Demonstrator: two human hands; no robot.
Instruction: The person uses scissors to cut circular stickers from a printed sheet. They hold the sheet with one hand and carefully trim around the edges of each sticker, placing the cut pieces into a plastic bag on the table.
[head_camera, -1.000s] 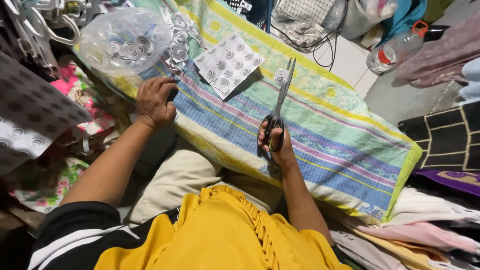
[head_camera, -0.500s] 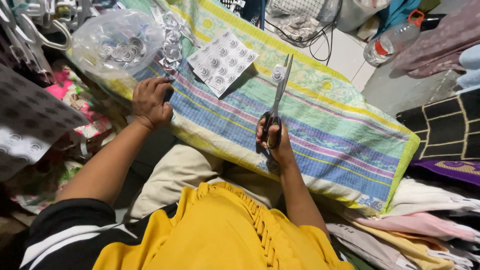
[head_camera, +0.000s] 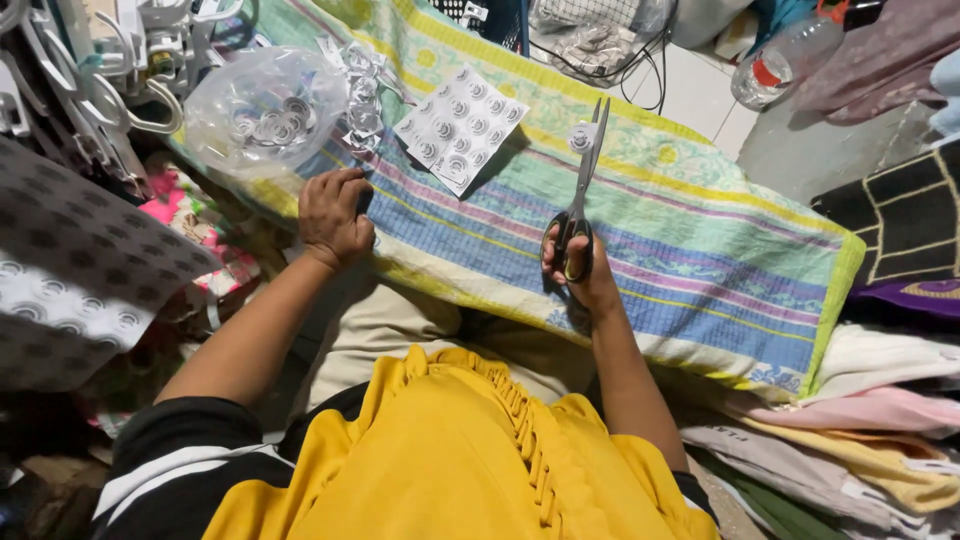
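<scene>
The right hand (head_camera: 585, 275) is gripping scissors (head_camera: 583, 185) upright, a cut round sticker (head_camera: 580, 137) clinging to the blades, while the left hand (head_camera: 335, 215) is resting curled and empty on the striped cloth (head_camera: 700, 250) beside the sticker sheet (head_camera: 460, 128).

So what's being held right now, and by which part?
The right hand holds scissors by their dark handle loops, blades shut and pointing away. The left hand rests curled on the striped cloth; whether it holds anything cannot be told.

light: bright, even, from above | shadows: soft | focus: sharp | edges: wide-angle bowing
</scene>
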